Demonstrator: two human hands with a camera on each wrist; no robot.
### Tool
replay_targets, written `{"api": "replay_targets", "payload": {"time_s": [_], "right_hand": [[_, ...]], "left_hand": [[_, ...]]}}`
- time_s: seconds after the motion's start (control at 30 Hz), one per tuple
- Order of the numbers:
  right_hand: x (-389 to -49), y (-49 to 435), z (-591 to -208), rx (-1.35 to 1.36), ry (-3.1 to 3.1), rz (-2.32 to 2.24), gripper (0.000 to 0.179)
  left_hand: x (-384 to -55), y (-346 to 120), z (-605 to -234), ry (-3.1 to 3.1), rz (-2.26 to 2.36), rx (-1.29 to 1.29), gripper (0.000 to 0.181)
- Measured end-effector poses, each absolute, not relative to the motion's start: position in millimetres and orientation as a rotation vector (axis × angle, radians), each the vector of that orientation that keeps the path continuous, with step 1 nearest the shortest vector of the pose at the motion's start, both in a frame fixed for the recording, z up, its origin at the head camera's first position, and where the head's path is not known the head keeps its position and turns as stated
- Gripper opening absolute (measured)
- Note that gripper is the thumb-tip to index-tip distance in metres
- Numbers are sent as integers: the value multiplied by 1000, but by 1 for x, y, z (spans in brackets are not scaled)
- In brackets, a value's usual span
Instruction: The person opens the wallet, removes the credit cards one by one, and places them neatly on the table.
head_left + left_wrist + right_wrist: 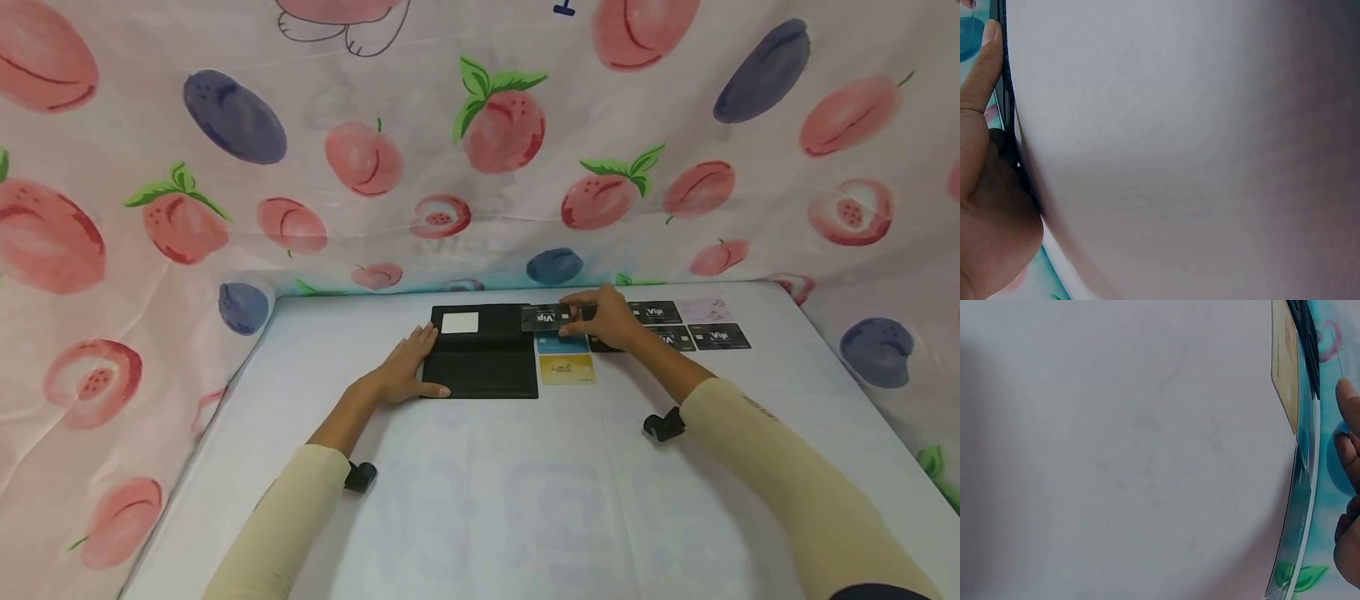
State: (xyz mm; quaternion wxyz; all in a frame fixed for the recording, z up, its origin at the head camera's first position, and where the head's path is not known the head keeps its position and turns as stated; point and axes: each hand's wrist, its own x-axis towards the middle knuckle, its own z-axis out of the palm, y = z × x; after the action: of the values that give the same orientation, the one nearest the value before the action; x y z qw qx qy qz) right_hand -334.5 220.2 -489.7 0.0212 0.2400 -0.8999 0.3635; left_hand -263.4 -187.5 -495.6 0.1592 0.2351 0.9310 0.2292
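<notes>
A black card wallet lies unfolded on the white table, with a white rectangle on its upper left part. My left hand rests at the wallet's left side, fingers extended along that edge and thumb at the lower corner. Between thumb and fingers, my right hand pinches a black card marked "Vip", whose left end overlaps the wallet's upper right edge. Just below that card lie a blue card and a yellow card. The right wrist view catches only part of the hand, at its right border.
More black "Vip" cards and a pink patterned card lie in two rows to the right, partly behind my right hand. A fruit-print cloth rises behind the table's back edge. White tabletop stretches in front of the wallet.
</notes>
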Motion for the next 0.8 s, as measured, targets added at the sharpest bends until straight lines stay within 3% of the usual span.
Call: {"api": "replay_targets", "payload": {"time_s": [0.37, 0.53, 0.8], "right_hand": [[-322, 227, -488, 792, -2721, 1157, 51], [-319, 233, -491, 686, -2756, 1162, 42], [-305, 241, -492, 571, -2822, 1114, 43]], "left_hand": [[-264, -189, -495, 2652, 662, 664, 116], [-264, -189, -495, 2659, 662, 660, 116], [-264, -187, -495, 2654, 661, 651, 117]]}}
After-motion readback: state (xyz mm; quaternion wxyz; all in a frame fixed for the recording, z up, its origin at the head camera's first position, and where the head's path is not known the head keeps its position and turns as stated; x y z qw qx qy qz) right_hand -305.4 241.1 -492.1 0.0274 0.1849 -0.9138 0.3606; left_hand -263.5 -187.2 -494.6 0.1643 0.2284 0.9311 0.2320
